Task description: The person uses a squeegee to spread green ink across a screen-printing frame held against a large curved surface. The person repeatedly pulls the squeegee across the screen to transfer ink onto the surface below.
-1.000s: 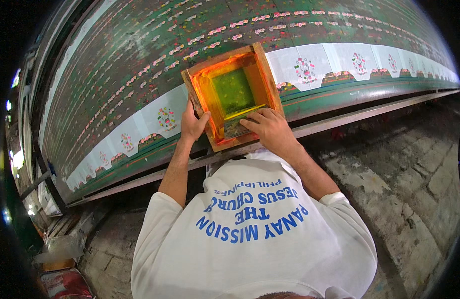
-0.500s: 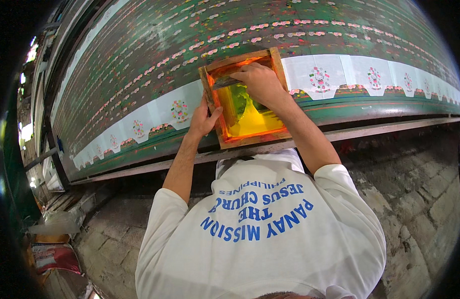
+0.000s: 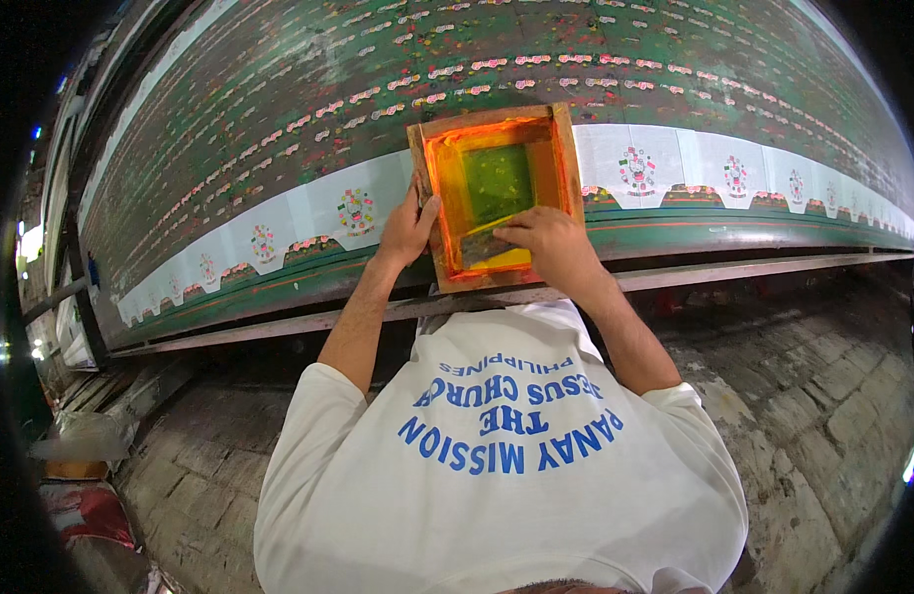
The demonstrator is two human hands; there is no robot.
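Observation:
A wooden screen-printing frame lies over the row of white fabric pieces at the table's near edge. Orange and yellow ink coats its inner walls, and its mesh shows a greenish square in the middle. My left hand grips the left side of the frame, thumb toward me and fingers partly hidden behind the wood. Inside the frame, near its lower edge, my right hand is closed on a squeegee. Yellow ink lies along the squeegee and below it.
White fabric pieces with small round colourful prints run in a row along both sides of the frame. The long green table is spotted with ink marks. A metal rail follows its near edge; below is a paved floor.
My right hand has drawn the squeegee from the top of the frame down toward me, and the pool of yellow ink has moved with it. My left hand stays on the frame.

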